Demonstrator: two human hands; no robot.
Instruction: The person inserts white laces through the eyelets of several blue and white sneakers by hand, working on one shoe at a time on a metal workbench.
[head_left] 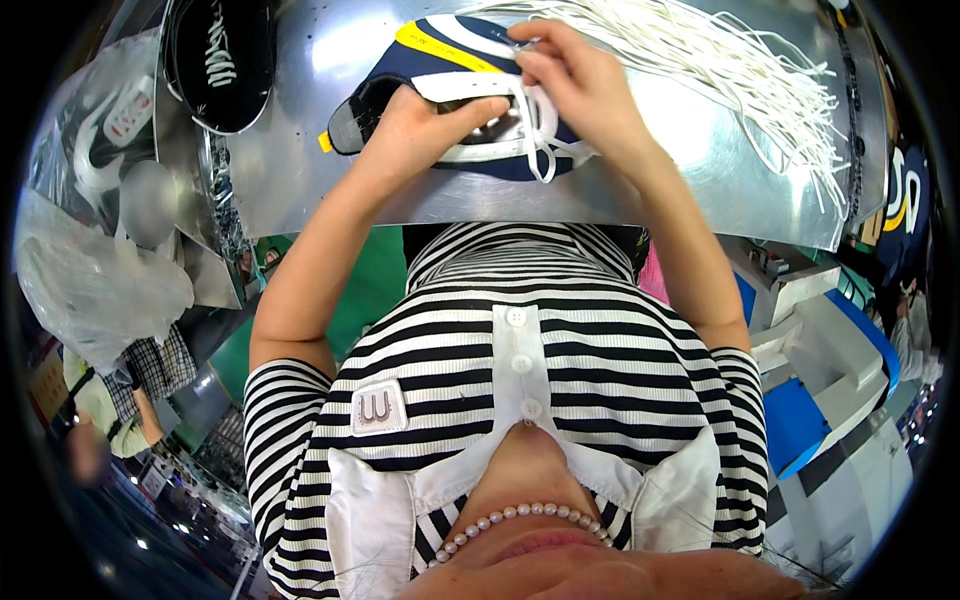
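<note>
A navy sneaker (385,62) with yellow and white side stripes lies on the metal table in front of me, its grey-lined heel toward the left. My left hand (415,130) grips it at the collar, fingers down inside the opening and thumb stretched over the eyelet area. A white shoelace (545,125) runs through part of the eyelets and hangs in loose loops over the front of the shoe. Above the toe half, my right hand (580,85) is closed in a pinch at the far eyelet side, apparently on the lace; its fingertips partly hide it.
Loose white laces (700,65) spread across the far right of the metal table (300,190). At the left stand a black shoe (220,70) and clear plastic bags (95,270). Grey-and-blue equipment (815,370) is beside me on the right. Another person (120,410) is at the lower left.
</note>
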